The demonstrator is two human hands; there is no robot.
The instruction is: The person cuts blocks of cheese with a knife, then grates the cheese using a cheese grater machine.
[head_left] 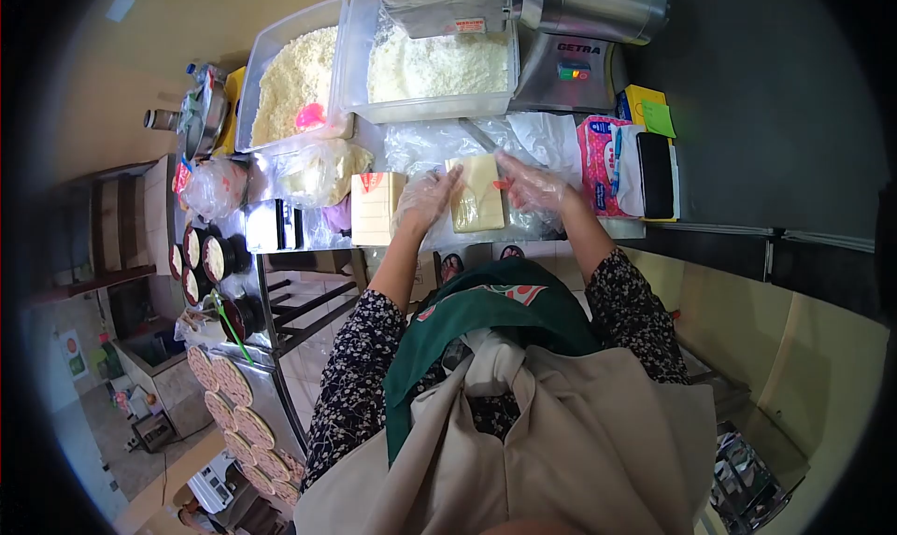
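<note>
A pale yellow block of cheese (477,199), in what looks like clear wrapping, stands in front of me on the plastic-covered worktop. My left hand (426,199), in a clear plastic glove, grips its left side, with the thumb at the top edge. At the right edge is my right hand (534,185), gloved as well and with its fingers closed. A small red piece shows by its fingertips; I cannot make out what they hold. A grey knife-like strip (478,136) runs behind the block towards those fingers. Left of my left hand sits a second block (376,213) with a red label.
Behind are two clear tubs of grated cheese (439,72) (299,77) and a steel GETRA machine (570,72). A pink packet (598,152) and a black phone-like object (657,175) lie right. Round pink-topped items (232,381) and dark round tins (217,257) stand left.
</note>
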